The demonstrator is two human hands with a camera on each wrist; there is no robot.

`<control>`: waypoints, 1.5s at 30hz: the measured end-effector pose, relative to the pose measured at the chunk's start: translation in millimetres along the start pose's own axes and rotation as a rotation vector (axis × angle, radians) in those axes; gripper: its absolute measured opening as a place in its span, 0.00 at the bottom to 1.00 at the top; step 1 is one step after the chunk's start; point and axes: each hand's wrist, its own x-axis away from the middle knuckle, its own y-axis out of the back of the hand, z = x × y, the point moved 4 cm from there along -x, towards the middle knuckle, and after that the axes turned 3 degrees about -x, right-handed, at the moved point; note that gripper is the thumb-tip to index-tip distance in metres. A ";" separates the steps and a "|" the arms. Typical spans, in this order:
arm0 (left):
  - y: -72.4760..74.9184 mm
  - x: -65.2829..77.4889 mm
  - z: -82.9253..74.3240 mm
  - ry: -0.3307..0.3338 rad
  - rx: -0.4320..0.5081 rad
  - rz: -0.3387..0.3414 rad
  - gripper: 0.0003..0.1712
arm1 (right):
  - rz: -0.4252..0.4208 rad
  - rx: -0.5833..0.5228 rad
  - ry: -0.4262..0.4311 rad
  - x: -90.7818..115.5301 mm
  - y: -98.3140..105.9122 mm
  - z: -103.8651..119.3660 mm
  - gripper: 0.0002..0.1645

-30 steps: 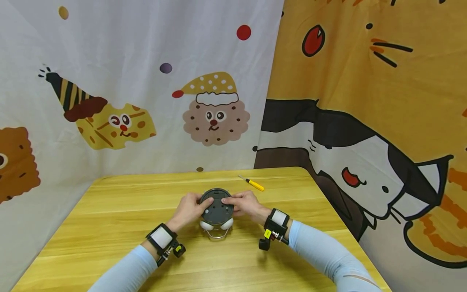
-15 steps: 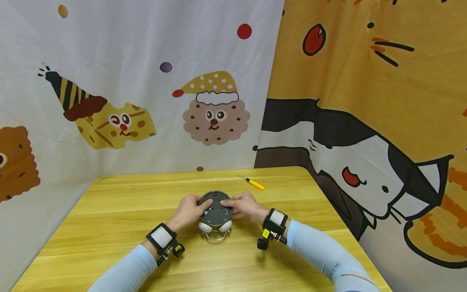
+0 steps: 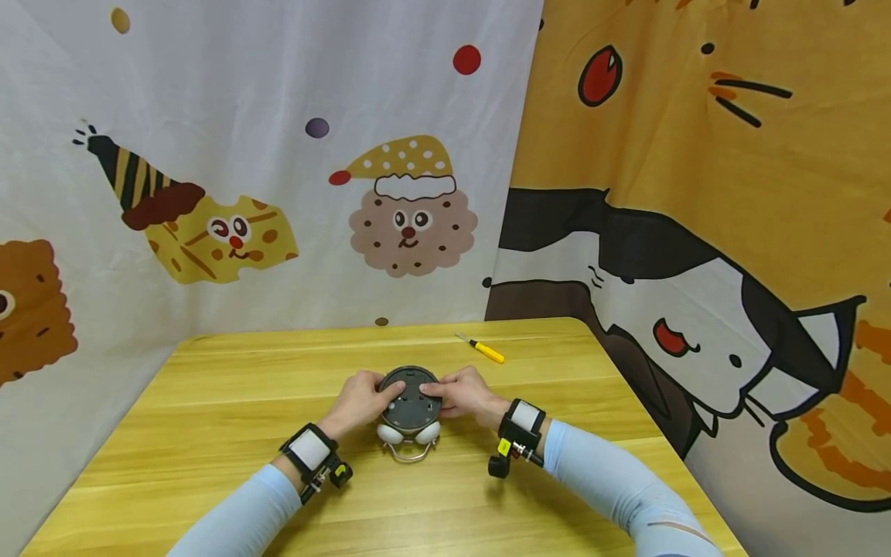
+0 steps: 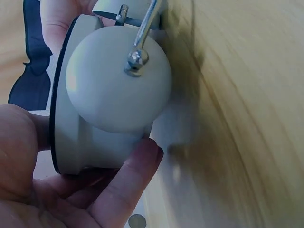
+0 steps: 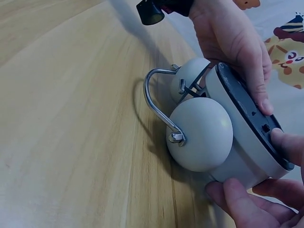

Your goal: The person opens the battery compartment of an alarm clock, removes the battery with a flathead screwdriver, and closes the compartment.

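A white twin-bell alarm clock [image 3: 412,410] is held close over the wooden table, its dark back turned up and its bells toward the person. My left hand [image 3: 360,402] grips its left side, the thumb on the back cover. From the other side my right hand [image 3: 468,393] grips it too, thumb on the cover and fingers around the white case. The left wrist view shows one rounded white bell [image 4: 118,80] with the metal handle joined to it. In the right wrist view the curved handle [image 5: 151,90] spans both bells. The clock's face is hidden underneath.
A screwdriver [image 3: 487,352] with a yellow handle lies near the far edge of the wooden table [image 3: 230,402]. Cloth curtains printed with cartoon figures [image 3: 412,232] hang behind the table and along its right side.
The clock has shifted slightly toward the person and a little left, and its back is tilted a bit differently. Both hands keep their grip. The screwdriver stays put.
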 end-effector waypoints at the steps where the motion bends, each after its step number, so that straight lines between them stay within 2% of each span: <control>1: -0.1 -0.3 0.4 0.001 0.001 0.000 0.20 | -0.003 0.001 0.005 0.3 -0.4 0.7 0.24; 10: -4.1 -2.8 4.1 0.043 0.003 0.024 0.23 | -0.033 0.031 0.026 -4.6 -2.0 0.3 0.23; 20: -4.6 -1.3 2.7 0.091 0.014 0.044 0.31 | -0.040 0.060 0.029 -7.8 -2.7 3.0 0.20; 26: -3.6 -0.7 1.9 0.087 0.001 0.040 0.30 | -0.044 0.082 0.034 -7.0 -3.0 5.9 0.21; 34: -4.9 -3.1 6.5 0.116 0.015 0.059 0.30 | -0.060 0.127 0.036 -8.9 -3.9 5.8 0.21; 45: -7.2 -6.5 11.7 0.112 -0.004 0.038 0.31 | -0.068 0.197 0.044 -12.5 -3.1 3.2 0.21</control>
